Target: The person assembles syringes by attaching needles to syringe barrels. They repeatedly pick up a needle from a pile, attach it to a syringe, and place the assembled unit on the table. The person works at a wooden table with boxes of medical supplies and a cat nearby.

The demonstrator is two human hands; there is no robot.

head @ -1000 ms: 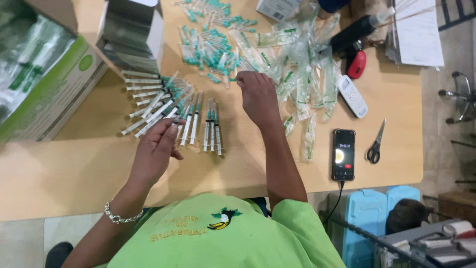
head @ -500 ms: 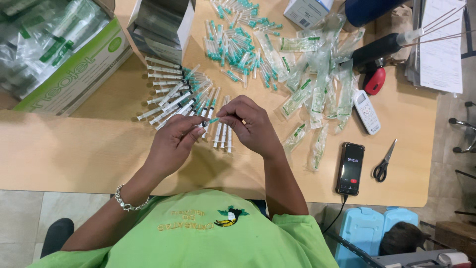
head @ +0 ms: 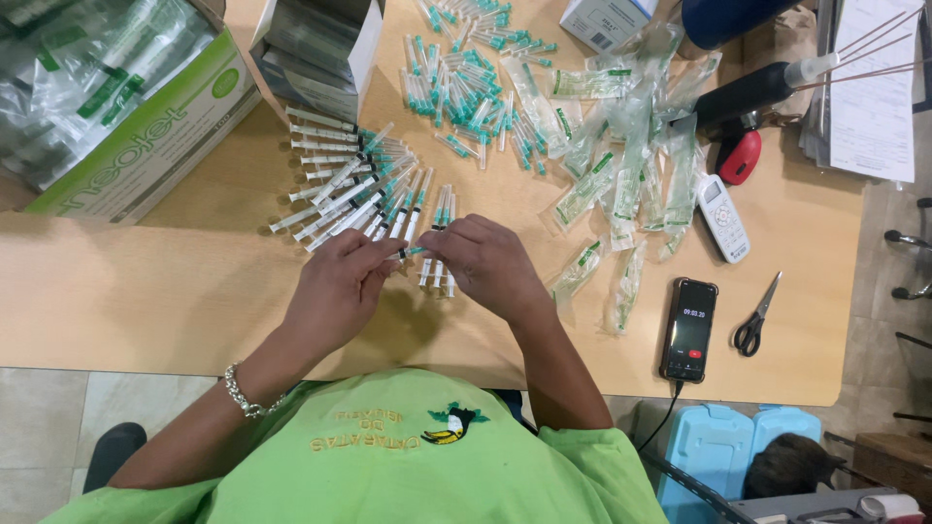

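Note:
Both hands meet over the wooden table and hold one syringe between them. My left hand pinches its barrel end, and my right hand grips the teal-capped needle end. Just beyond the fingers lies a fanned row of assembled syringes with teal caps. Farther back is a loose pile of teal capped needles. A heap of empty clear wrappers spreads to the right of my right hand.
A large open carton of packaged syringes stands at the back left, with a smaller open box beside it. At the right lie a phone, scissors, a white remote, a red object and papers.
My right hand came back from the needle pile toward my body. Both hands have closed together on one syringe in front of the row.

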